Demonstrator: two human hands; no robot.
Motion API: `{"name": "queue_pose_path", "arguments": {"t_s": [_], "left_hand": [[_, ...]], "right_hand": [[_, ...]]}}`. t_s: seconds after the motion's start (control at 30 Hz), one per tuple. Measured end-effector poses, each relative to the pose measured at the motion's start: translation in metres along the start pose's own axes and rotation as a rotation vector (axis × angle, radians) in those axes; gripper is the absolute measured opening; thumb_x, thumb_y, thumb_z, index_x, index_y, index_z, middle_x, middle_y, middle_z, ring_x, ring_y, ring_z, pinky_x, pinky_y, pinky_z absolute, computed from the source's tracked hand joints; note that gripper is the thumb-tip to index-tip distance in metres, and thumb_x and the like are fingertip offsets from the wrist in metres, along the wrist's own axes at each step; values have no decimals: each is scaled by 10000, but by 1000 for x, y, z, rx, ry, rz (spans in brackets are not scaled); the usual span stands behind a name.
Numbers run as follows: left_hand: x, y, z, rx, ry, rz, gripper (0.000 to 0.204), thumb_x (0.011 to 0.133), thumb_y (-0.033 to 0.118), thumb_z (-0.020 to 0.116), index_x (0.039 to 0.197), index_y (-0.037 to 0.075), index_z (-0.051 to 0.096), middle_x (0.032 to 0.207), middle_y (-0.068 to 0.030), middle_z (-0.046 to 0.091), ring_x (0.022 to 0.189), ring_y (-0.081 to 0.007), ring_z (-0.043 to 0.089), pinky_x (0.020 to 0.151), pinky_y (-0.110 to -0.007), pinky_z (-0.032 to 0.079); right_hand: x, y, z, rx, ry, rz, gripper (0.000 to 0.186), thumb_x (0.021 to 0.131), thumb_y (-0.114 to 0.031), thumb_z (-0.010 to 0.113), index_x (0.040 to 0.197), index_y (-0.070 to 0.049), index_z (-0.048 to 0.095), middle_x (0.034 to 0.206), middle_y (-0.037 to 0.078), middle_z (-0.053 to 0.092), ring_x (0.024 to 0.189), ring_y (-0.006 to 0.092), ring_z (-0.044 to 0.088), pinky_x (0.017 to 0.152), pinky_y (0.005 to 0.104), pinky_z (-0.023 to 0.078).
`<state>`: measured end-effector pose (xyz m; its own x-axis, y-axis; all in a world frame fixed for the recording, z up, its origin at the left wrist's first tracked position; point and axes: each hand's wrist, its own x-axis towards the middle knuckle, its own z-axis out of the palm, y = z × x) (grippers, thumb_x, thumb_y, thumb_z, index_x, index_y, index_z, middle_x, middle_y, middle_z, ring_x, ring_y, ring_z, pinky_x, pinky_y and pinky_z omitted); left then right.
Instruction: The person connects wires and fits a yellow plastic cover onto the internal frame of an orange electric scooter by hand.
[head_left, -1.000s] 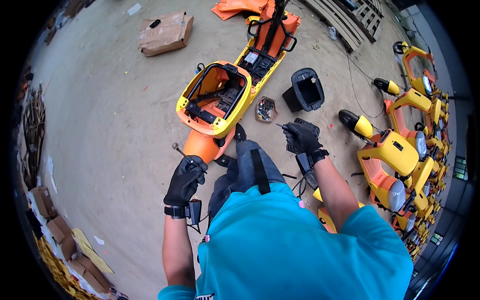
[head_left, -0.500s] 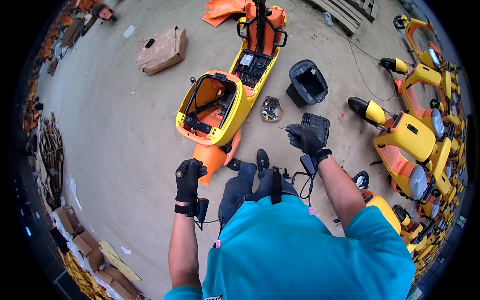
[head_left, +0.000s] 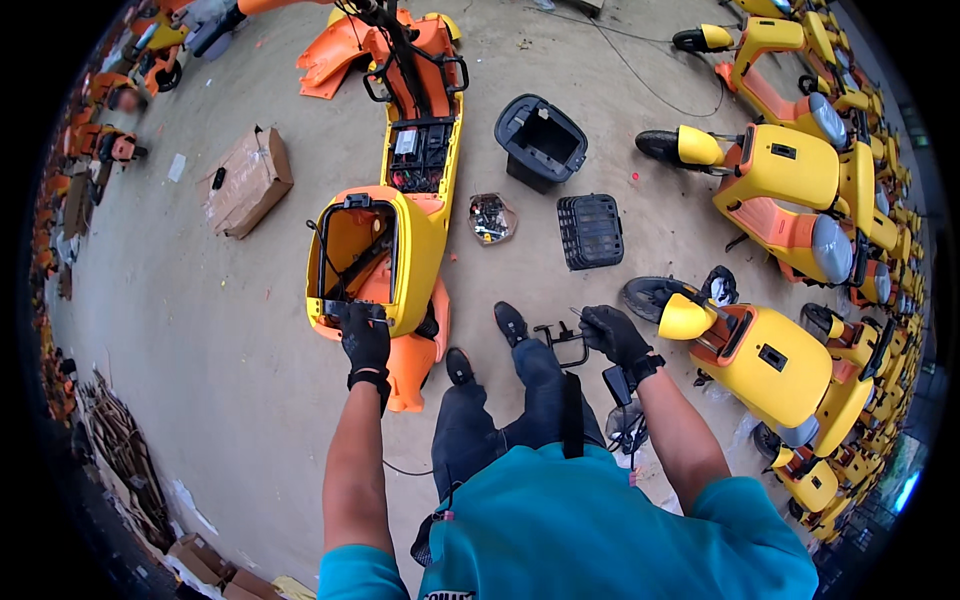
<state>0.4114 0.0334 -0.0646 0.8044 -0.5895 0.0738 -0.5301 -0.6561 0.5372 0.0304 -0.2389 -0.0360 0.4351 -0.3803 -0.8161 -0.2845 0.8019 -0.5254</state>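
A partly stripped scooter (head_left: 425,235) stands ahead of me, yellow outside and orange inside, with an open bay at its near end. At this bay's near edge is my left hand (head_left: 365,337), black-gloved and closed. A short metal rod (head_left: 379,320) pokes out beside its fingers; the rest is hidden. My right hand (head_left: 615,335), also gloved, is held above the floor to the right, closed on a slim metal-tipped tool (head_left: 575,311). Only its thin tip shows, so its exact kind is unclear. Under that hand's left side lies a black metal bracket (head_left: 565,352).
A black plastic bin (head_left: 540,140), a black slotted tray (head_left: 590,232) and a bag of small hardware (head_left: 492,218) sit right of the scooter. An orange panel (head_left: 410,375) lies by my feet. A cardboard box (head_left: 248,180) is at left. Yellow scooters (head_left: 765,360) line the right.
I have turned and stepped, so the view has shifted. My left hand has come forward to the scooter's open bay. My right hand stays closed on the slim tool, away from the slotted tray.
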Motion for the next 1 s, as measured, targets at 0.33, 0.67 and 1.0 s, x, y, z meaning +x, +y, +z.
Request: {"name": "queue_pose_path", "arguments": {"t_s": [0.33, 0.67, 1.0], "left_hand": [[24, -13, 58, 32, -98, 267, 369, 787, 311, 738, 925, 22, 556, 866, -173, 559, 828, -389, 570, 729, -473, 455], [36, -28, 70, 107, -183, 208, 392, 848, 397, 691, 837, 24, 571, 769, -198, 582, 773, -395, 592, 678, -498, 465], [37, -29, 83, 157, -240, 229, 375, 878, 380, 661, 915, 13, 595, 830, -202, 577, 808, -397, 576, 713, -488, 454]], "right_hand": [[17, 146, 74, -96, -28, -50, 229, 987, -185, 561, 1148, -44, 640, 916, -7, 649, 767, 72, 588, 700, 222, 493], [32, 175, 131, -516, -136, -107, 268, 1002, -254, 456, 1043, -57, 633, 927, 119, 630, 849, 251, 601, 779, 341, 479], [131, 227, 115, -217, -84, 11, 255, 1000, -255, 464, 1059, -51, 605, 923, 45, 599, 816, 133, 574, 782, 277, 431]]}}
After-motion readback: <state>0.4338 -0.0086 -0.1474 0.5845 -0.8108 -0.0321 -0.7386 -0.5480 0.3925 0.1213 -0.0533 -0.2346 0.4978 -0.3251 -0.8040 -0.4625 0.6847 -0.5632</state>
